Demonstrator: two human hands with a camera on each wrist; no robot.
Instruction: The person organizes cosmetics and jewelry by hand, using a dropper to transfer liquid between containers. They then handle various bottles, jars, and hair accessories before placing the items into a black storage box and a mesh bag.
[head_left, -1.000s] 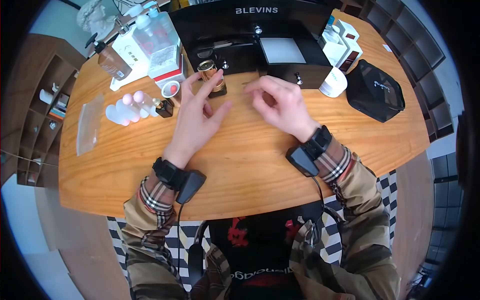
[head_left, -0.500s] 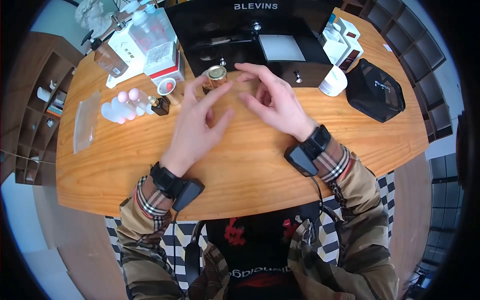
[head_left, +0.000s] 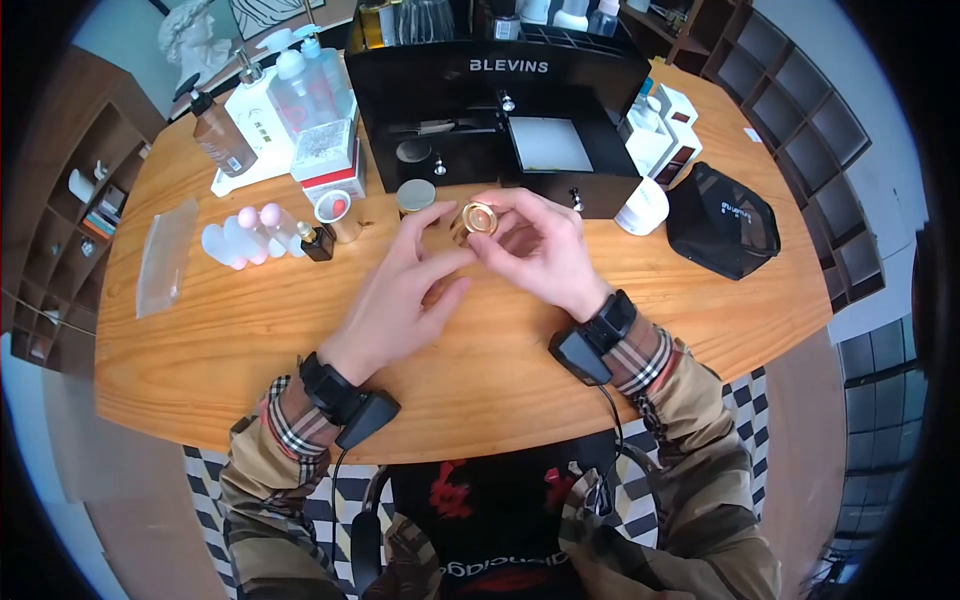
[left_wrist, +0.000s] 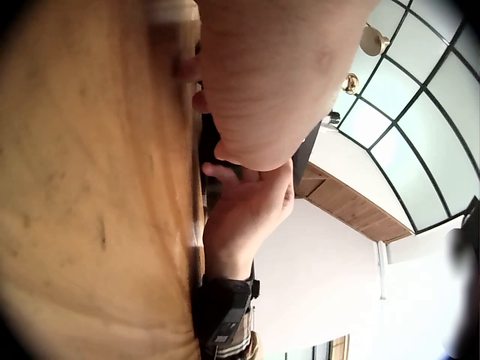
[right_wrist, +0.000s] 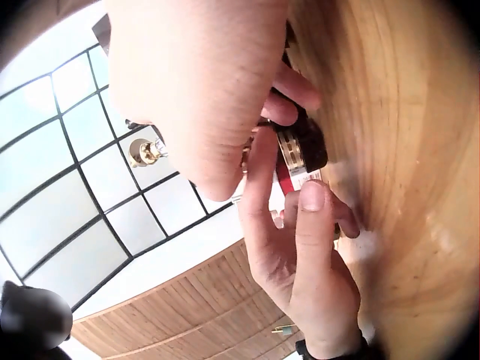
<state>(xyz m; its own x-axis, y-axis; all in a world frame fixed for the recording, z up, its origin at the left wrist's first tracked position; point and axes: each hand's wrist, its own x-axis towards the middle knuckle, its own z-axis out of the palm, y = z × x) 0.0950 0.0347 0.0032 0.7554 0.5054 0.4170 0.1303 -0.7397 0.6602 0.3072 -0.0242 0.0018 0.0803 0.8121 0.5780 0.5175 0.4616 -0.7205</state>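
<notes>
My right hand pinches a small round gold cap between thumb and fingers, its ringed face toward the head camera. Close on the other side is my left hand, fingers loosely extended and the index fingertip right at the cap's edge. Just beyond the left fingers stands a small jar with a round greyish top. The right wrist view shows its gold band and black base. In the left wrist view, the back of the near hand hides the cap.
Behind the hands stands a black BLEVINS organizer with a drawer pulled out. Left are a cup, a small dark bottle, pink-topped bottles and stacked boxes. Right are a white jar and a black pouch.
The right hand has moved left to the left hand and now pinches the gold cap; earlier its fingers held nothing. The head view has tilted up, showing bottles atop the organizer.
</notes>
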